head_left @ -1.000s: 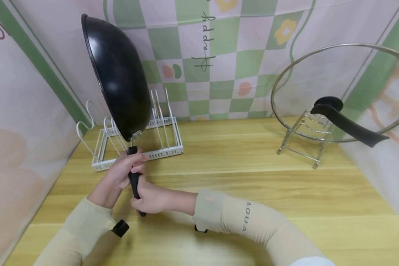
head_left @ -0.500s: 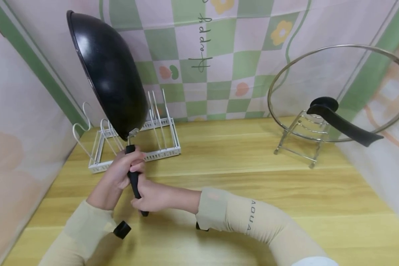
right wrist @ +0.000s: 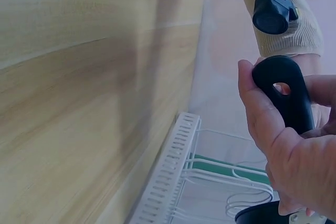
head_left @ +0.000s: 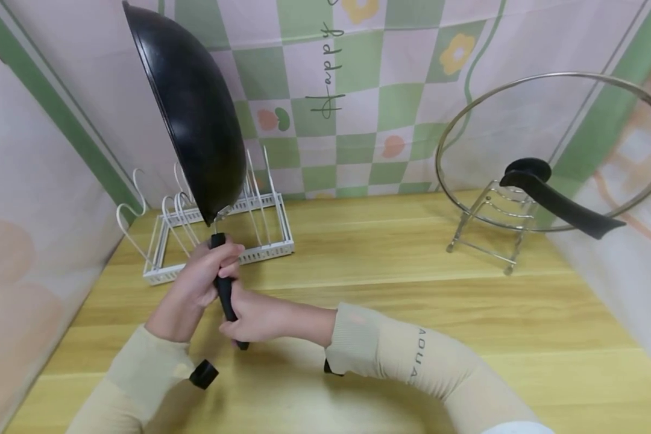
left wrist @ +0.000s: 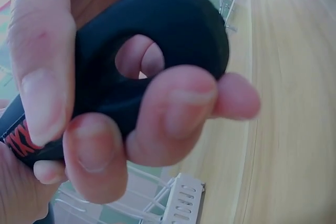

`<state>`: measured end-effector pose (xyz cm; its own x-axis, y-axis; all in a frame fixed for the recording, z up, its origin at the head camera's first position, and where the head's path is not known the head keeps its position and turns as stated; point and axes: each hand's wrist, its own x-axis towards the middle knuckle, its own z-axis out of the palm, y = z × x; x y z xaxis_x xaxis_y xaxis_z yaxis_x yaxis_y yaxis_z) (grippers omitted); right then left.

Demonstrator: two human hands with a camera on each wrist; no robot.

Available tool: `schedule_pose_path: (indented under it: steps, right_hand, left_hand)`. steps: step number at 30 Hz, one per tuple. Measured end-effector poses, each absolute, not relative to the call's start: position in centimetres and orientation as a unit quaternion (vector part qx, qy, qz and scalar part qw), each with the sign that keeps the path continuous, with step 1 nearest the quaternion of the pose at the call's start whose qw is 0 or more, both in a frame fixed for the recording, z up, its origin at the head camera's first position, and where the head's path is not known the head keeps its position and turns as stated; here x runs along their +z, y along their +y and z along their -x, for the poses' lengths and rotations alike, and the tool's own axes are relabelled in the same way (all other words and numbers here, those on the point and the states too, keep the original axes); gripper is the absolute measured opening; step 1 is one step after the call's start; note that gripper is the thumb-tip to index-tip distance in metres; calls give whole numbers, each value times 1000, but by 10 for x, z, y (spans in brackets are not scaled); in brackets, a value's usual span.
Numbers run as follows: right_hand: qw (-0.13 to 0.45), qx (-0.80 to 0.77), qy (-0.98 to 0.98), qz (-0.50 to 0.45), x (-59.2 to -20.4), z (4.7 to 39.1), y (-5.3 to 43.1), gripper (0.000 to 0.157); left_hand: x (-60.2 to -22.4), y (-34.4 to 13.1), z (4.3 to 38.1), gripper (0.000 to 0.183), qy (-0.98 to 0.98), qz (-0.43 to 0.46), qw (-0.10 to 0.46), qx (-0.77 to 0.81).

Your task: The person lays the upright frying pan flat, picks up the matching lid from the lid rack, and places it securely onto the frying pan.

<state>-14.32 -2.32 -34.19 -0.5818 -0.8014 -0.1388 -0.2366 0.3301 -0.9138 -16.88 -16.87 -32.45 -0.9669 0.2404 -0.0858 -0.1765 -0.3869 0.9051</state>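
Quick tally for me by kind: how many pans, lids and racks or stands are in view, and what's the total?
Pans: 1, the black pan, its handle gripped by the left hand and right hand
Lids: 1, the glass lid
Racks or stands: 2, the white rack and the metal stand
Total: 4

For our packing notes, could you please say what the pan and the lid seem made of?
Pan: probably metal with a glossy black coating, given its sheen. Lid: clear, probably glass, as the wall shows through; shiny, apparently metal rim.
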Motion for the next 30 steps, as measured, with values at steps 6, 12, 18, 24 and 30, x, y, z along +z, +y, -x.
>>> schedule_pose_path:
  steps: [6,12,18,24,30]
  right_hand:
    - [305,-461,756,350,-340,143,-16,55]
    - [288,-444,767,362,-337,142,-11,40]
    - [295,-459,763,347,-333,142,-6,45]
    - [293,-465,763,339,-332,141,-3,42]
    - [277,-461,764,356,-333,138,-1,20]
  left_hand:
    - [-322,-167,168,35,557,-36,132,819]
    - [-323,-166,168,33,585,-76,122,798]
    - [-323,-168,168,21,584,-131,113,793]
    - [-323,-169,169,17,569,-154,137,796]
    - [-328,-171,171,16,540,-187,157,805]
